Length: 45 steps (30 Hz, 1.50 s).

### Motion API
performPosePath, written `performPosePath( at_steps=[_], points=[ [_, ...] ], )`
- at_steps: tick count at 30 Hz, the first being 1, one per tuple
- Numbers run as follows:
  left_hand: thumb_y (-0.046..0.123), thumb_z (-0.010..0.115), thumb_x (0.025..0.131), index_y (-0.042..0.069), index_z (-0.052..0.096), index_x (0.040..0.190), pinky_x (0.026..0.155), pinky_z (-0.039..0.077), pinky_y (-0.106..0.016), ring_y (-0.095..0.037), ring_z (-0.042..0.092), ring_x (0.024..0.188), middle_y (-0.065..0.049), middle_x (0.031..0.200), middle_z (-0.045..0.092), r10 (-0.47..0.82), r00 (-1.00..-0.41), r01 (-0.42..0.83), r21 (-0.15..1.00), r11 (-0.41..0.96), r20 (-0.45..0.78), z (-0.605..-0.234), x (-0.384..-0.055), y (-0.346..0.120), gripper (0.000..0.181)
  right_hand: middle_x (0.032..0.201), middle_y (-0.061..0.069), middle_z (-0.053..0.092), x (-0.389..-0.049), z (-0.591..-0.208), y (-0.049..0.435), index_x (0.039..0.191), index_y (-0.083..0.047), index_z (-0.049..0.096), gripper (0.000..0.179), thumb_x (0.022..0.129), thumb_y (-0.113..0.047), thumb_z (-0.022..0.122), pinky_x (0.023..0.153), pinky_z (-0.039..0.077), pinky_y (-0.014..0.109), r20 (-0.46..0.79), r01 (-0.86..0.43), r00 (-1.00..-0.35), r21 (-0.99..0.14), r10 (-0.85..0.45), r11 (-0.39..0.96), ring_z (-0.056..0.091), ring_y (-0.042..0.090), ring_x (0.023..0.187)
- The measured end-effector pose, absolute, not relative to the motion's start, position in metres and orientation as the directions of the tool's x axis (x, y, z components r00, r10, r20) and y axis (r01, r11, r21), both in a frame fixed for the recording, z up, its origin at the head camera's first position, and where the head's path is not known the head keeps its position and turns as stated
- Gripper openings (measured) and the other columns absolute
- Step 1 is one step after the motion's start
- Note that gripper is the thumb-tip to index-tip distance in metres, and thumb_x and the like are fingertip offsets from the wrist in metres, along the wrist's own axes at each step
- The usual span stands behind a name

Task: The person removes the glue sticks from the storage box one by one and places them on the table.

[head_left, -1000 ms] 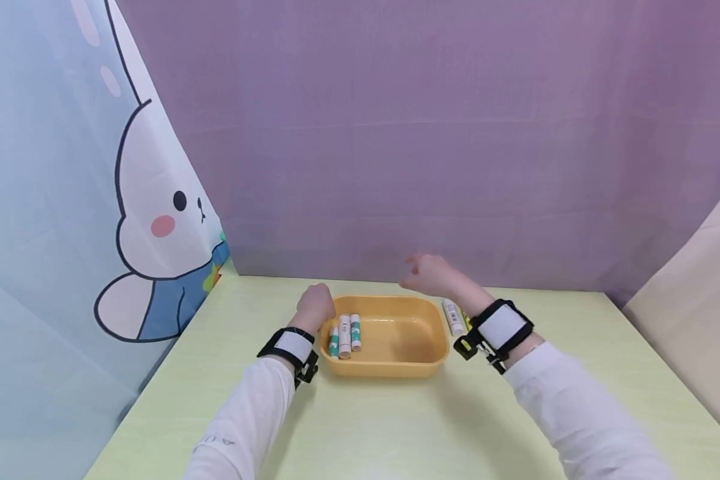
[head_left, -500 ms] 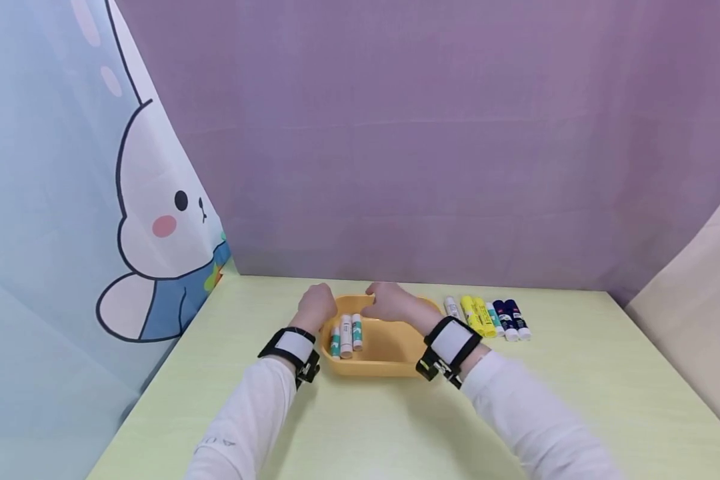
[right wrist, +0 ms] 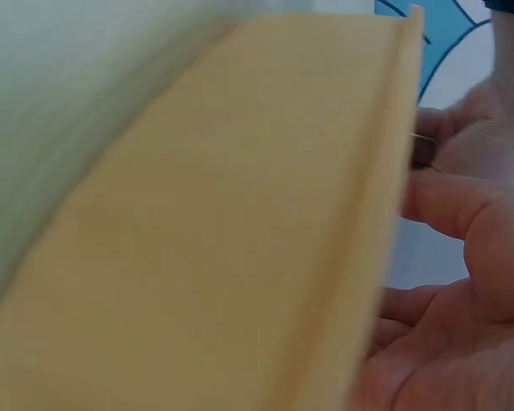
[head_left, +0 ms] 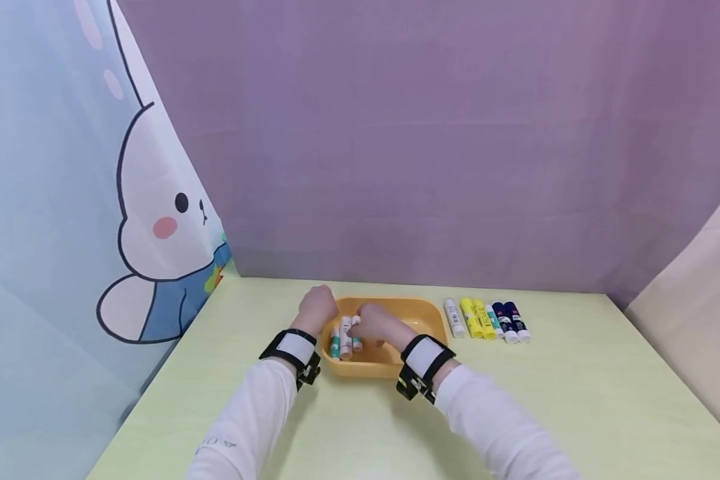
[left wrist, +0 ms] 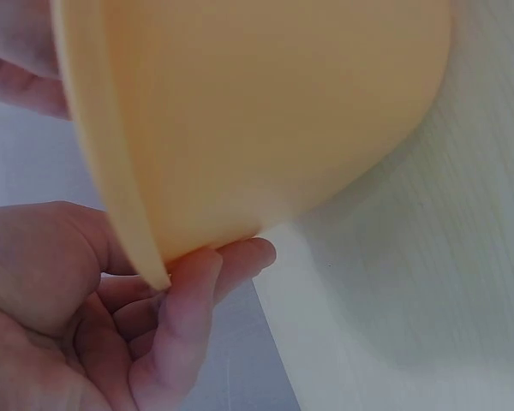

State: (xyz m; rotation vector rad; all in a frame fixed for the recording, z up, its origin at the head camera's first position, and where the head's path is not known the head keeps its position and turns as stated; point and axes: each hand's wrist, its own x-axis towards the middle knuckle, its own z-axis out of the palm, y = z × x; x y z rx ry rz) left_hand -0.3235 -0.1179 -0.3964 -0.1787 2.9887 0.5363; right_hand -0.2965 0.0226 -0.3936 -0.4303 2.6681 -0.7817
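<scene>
My left hand point(head_left: 317, 308) pinches the rim of a yellow plastic basin point(head_left: 423, 308) at its back left corner; in the left wrist view its thumb and fingers point(left wrist: 188, 330) are on both sides of the rim. Inside the basin, at the left, lie a white glue stick point(head_left: 345, 339) and two green-and-white glue sticks point(head_left: 335, 344). My right hand point(head_left: 379, 323) is over the basin, fingertips right at the white and the right-hand green glue sticks. Thumb and fingers are spread apart, and the basin wall hides their tips in the right wrist view.
To the right of the basin a row lies on the table point(head_left: 576, 400): a white glue stick point(head_left: 454, 318), two yellow glue sticks point(head_left: 471, 318), a green-and-white one point(head_left: 494, 321) and two dark blue ones point(head_left: 505, 323). A purple cloth point(head_left: 420, 167) hangs behind.
My right hand has come from above the basin's back right corner, leftward and down to the glue sticks inside, uncovering the row at right. The left hand has stayed on the rim.
</scene>
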Motion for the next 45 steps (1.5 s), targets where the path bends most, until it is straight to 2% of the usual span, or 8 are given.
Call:
performPosePath(
  at_steps=[3, 11, 17, 21, 26, 37, 45],
  points=[
    [0.007, 0.057, 0.087, -0.001, 0.064, 0.095, 0.053, 0.054, -0.027, -0.019, 0.061, 0.067, -0.011, 0.085, 0.064, -0.101, -0.988, -0.135, 0.340, 0.931, -0.115, -0.397, -0.323, -0.118, 0.013, 0.097, 0.011, 0.059, -0.297, -0.400, 0.018, 0.118, 0.004, 0.056, 0.044, 0.085, -0.022, 0.069, 0.059, 0.058, 0.041, -0.230, -0.154, -0.909, -0.589, -0.348, 0.793, 0.058, 0.021, 0.073],
    [0.007, 0.058, 0.087, -0.001, 0.064, 0.096, 0.051, 0.053, -0.026, -0.018, 0.060, 0.066, -0.011, 0.083, 0.063, -0.114, -0.987, -0.144, 0.326, 0.934, -0.110, -0.398, -0.324, -0.117, 0.014, 0.077, 0.010, 0.054, -0.298, -0.415, 0.009, 0.091, 0.001, 0.057, 0.023, 0.084, -0.017, 0.069, 0.057, 0.057, 0.036, -0.261, -0.078, -0.923, -0.595, -0.284, 0.800, 0.062, 0.028, 0.064],
    [0.007, 0.058, 0.087, -0.001, 0.064, 0.095, 0.050, 0.051, -0.025, -0.018, 0.059, 0.064, -0.010, 0.081, 0.062, -0.117, -0.988, -0.144, 0.331, 0.933, -0.100, -0.397, -0.323, -0.117, 0.013, 0.077, 0.011, 0.055, -0.296, -0.418, 0.005, 0.089, 0.003, 0.058, 0.019, 0.084, -0.013, 0.067, 0.044, 0.044, 0.024, -0.226, -0.102, -0.934, -0.577, -0.278, 0.810, 0.058, 0.024, 0.057],
    [0.008, 0.057, 0.088, -0.001, 0.063, 0.097, 0.050, 0.050, -0.025, -0.018, 0.059, 0.065, -0.011, 0.083, 0.062, -0.115, -0.989, -0.140, 0.332, 0.933, -0.095, -0.397, -0.323, -0.118, 0.014, 0.078, 0.012, 0.055, -0.295, -0.420, 0.002, 0.093, 0.005, 0.057, 0.019, 0.085, -0.009, 0.067, 0.043, 0.042, 0.022, -0.215, -0.095, -0.938, -0.592, -0.271, 0.801, 0.058, 0.023, 0.058],
    [0.008, 0.057, 0.088, -0.001, 0.063, 0.099, 0.050, 0.050, -0.025, -0.018, 0.059, 0.066, -0.012, 0.086, 0.063, -0.116, -0.989, -0.141, 0.326, 0.935, -0.096, -0.397, -0.323, -0.117, 0.015, 0.078, 0.012, 0.054, -0.297, -0.424, 0.000, 0.094, 0.006, 0.058, 0.018, 0.083, -0.004, 0.068, 0.048, 0.050, 0.026, -0.212, -0.072, -0.947, -0.589, -0.240, 0.805, 0.061, 0.024, 0.060],
    [0.008, 0.058, 0.088, -0.001, 0.063, 0.099, 0.054, 0.053, -0.027, -0.019, 0.061, 0.069, -0.012, 0.088, 0.064, -0.115, -0.989, -0.141, 0.324, 0.936, -0.097, -0.396, -0.322, -0.116, 0.015, 0.085, 0.013, 0.052, -0.299, -0.428, 0.000, 0.105, 0.006, 0.051, 0.034, 0.081, -0.006, 0.071, 0.057, 0.055, 0.030, -0.233, -0.004, -0.953, -0.629, -0.193, 0.777, 0.059, 0.023, 0.064],
    [0.008, 0.058, 0.088, -0.001, 0.064, 0.098, 0.055, 0.053, -0.026, -0.018, 0.060, 0.068, -0.011, 0.086, 0.064, -0.112, -0.988, -0.140, 0.318, 0.938, -0.107, -0.397, -0.324, -0.116, 0.014, 0.090, 0.014, 0.052, -0.306, -0.433, 0.001, 0.116, 0.007, 0.043, 0.051, 0.078, -0.009, 0.074, 0.046, 0.044, 0.023, -0.251, 0.015, -0.951, -0.619, -0.180, 0.785, 0.056, 0.021, 0.060]
  ],
)
